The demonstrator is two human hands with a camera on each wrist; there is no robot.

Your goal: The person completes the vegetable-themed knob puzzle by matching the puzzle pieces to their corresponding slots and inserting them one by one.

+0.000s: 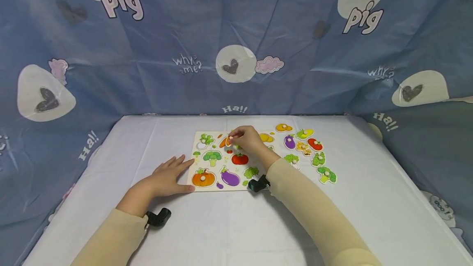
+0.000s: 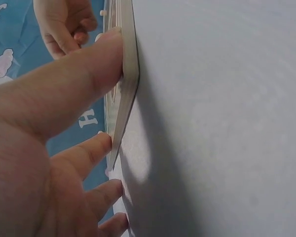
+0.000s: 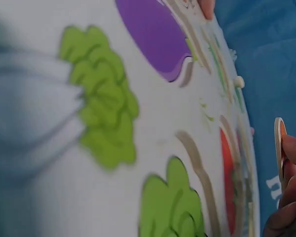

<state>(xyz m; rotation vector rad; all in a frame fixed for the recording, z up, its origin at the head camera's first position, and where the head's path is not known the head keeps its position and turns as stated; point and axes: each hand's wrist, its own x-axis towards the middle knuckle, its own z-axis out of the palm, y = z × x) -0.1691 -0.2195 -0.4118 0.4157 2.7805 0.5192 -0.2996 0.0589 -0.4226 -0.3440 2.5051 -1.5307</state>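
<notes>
A white wooden knob puzzle board [image 1: 218, 171] printed with vegetables lies on the table. My left hand [image 1: 166, 179] spreads at its left side, the thumb touching the front left corner and the fingers along the edge. Over the back of the board, my right hand [image 1: 249, 139] pinches a small puzzle piece with an orange face, seen nearly edge-on as a thin wooden piece [image 3: 278, 143] in the right wrist view. It looks like a carrot piece, raised off the board there. A pumpkin piece [image 1: 203, 179] with a knob sits in the front left of the board.
Right of the board lie several loose knobbed pieces, among them an eggplant [image 1: 290, 142], a tomato [image 1: 315, 144], a broccoli [image 1: 327, 175] and a yellow-brown piece [image 1: 283, 127]. A white cloth covers the table [image 1: 207, 233]; a blue printed curtain [image 1: 199, 19] hangs behind.
</notes>
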